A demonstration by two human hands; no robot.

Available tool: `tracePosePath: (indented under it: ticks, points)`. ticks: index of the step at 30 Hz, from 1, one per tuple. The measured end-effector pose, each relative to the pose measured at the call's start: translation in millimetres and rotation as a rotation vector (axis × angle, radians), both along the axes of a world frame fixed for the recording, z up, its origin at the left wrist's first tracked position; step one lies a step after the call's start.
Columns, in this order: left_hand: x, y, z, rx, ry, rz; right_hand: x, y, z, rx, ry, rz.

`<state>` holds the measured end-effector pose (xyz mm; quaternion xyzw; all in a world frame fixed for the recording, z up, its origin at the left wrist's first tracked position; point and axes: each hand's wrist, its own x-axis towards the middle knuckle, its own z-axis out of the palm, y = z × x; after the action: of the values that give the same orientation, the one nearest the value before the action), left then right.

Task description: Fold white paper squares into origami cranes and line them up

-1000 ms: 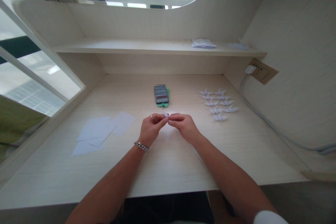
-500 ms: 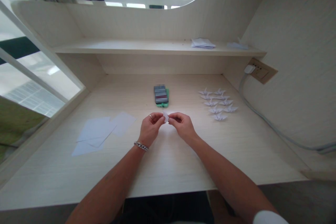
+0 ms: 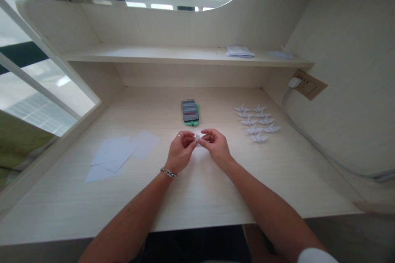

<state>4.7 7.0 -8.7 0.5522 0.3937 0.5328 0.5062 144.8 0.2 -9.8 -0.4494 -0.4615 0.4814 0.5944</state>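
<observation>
Between my fingertips is a small piece of folded white paper (image 3: pixel 198 137), held over the middle of the desk. My left hand (image 3: pixel 182 148) pinches its left side, and a ring and a chain bracelet show on that arm. My right hand (image 3: pixel 215 144) grips the right side between thumb and fingers. The fingers cover part of the paper, so its full shape is hidden. Just beyond my hands lies a phone-like device (image 3: pixel 190 111) in a green case, its screen blurred. To the right, several folded paper cranes (image 3: pixel 255 122) rest in rows.
Loose white paper sheets (image 3: pixel 112 151) overlap on the desk at the left. A shelf (image 3: pixel 154 55) runs across the back, carrying a stack of folded paper (image 3: pixel 240 51). A plug sits in the wall socket (image 3: pixel 309 85), its grey cable (image 3: pixel 321 151) trailing along the right wall.
The folded paper has turned in my fingers and now shows a pointed shape instead of a rounded flat one. Both hands have shifted slightly, with the fingers a little more spread.
</observation>
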Motion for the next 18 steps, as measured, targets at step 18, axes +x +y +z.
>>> tracePosePath:
  ticks: [18]
  points:
    - [0.1,-4.8,1.8,0.036,0.073,-0.033,3.5,0.8,-0.7,-0.02,-0.021,0.065]
